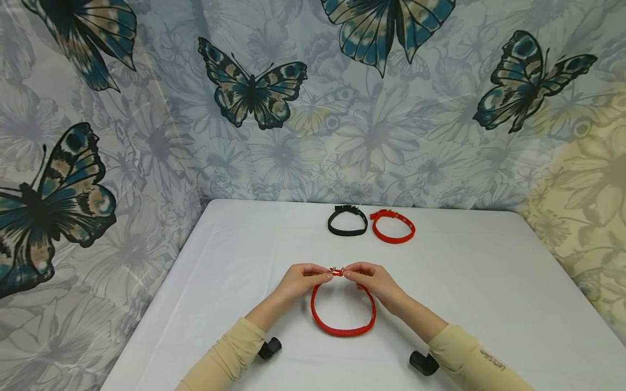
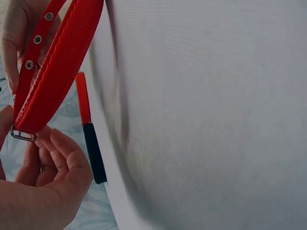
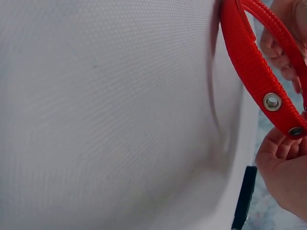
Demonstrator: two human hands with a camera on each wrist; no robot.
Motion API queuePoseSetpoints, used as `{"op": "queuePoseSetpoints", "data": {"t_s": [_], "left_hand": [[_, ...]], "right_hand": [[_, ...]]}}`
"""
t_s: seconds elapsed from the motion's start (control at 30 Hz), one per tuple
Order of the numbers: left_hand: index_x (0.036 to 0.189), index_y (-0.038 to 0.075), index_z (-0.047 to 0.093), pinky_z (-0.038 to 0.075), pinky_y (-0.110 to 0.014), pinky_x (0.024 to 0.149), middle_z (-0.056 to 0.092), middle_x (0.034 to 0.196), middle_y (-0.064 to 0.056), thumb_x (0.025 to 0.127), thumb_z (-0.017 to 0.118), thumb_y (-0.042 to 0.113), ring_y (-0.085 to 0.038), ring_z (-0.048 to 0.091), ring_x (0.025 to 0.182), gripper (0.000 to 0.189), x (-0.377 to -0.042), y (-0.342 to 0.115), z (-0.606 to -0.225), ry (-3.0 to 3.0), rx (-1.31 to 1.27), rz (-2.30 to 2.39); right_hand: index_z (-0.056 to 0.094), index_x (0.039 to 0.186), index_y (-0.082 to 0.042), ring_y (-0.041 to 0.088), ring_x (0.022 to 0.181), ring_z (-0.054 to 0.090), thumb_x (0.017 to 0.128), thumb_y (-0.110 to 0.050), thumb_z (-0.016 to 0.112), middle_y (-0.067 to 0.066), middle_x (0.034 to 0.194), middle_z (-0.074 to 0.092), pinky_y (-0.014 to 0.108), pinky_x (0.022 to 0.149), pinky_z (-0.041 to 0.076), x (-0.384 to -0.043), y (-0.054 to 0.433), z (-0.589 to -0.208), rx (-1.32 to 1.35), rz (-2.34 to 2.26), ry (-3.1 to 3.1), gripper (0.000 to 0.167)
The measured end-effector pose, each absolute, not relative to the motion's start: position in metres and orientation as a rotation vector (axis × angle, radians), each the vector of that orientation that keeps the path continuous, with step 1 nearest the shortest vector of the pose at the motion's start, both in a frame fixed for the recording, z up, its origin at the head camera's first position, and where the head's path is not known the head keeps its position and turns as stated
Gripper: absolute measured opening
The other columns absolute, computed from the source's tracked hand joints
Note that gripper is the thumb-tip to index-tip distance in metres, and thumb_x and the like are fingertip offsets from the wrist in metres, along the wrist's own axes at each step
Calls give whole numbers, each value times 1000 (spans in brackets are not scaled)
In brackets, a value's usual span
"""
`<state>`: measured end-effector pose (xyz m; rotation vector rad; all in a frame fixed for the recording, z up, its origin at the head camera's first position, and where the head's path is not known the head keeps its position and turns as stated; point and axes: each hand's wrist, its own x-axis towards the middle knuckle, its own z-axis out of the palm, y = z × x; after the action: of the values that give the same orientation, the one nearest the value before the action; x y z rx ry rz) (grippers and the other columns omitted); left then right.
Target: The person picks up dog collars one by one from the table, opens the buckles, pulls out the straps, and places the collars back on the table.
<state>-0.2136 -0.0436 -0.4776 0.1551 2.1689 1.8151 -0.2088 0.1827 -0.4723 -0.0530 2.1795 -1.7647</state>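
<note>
L hand & R hand both pinch red collar, fingertips just apart at its top; loop over white table. L wrist view resolves metal buckle + 3 eyelets, too small from head view. Far edge: black collar beside 2nd red collar; R wrist view catches only the black.

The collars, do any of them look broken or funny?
No, nothing stands out. The near red collar shows no tear, and its metal buckle and eyelets look fine. The black collar and far red collar sit side by side on the white table, with no damage I can see.
</note>
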Motion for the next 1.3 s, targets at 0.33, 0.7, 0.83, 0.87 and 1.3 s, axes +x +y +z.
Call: {"op": "queuePoseSetpoints", "data": {"t_s": [0.33, 0.7, 0.83, 0.87, 1.3], "left_hand": [[94, 8, 77, 48, -30, 68, 70, 81, 3, 81, 80, 28, -13, 57, 74, 24, -216, -47, -478, 2193, 128, 1677], [96, 9, 77, 51, -33, 72, 71, 83, 3, 81, 79, 30, -12, 59, 75, 26, -215, -50, -479, 2180, 129, 1691], [96, 8, 77, 51, -33, 74, 71, 85, 3, 82, 79, 30, -12, 60, 77, 26, -215, -50, -479, 2179, 120, 1700], [96, 8, 77, 51, -32, 74, 71, 85, 3, 82, 79, 31, -12, 60, 78, 27, -215, -50, -479, 2176, 118, 1704], [103, 8, 75, 53, -30, 83, 72, 97, -3, 83, 78, 33, -14, 64, 90, 33, -220, -63, -482, 2085, -34, 1862]], "right_hand": [[68, 119, -4, 31, 101, 53, 94, -31, 66, 16, 119, 65, 33, 79, 49, -205, 190, -469, -173, -1707, 2153, 37], [63, 128, -4, 29, 96, 50, 98, -29, 59, 17, 121, 59, 33, 77, 46, -201, 203, -467, -263, -1672, 2095, 39], [62, 129, -4, 31, 97, 49, 99, -25, 56, 21, 128, 55, 34, 80, 47, -202, 206, -469, -332, -1663, 2065, 37], [62, 129, -4, 31, 97, 49, 99, -24, 55, 21, 128, 54, 35, 80, 47, -202, 207, -469, -350, -1660, 2058, 37], [57, 134, -5, 38, 109, 47, 101, -27, 52, 23, 135, 50, 39, 88, 47, -207, 224, -468, -391, -1624, 2058, 40]]}}
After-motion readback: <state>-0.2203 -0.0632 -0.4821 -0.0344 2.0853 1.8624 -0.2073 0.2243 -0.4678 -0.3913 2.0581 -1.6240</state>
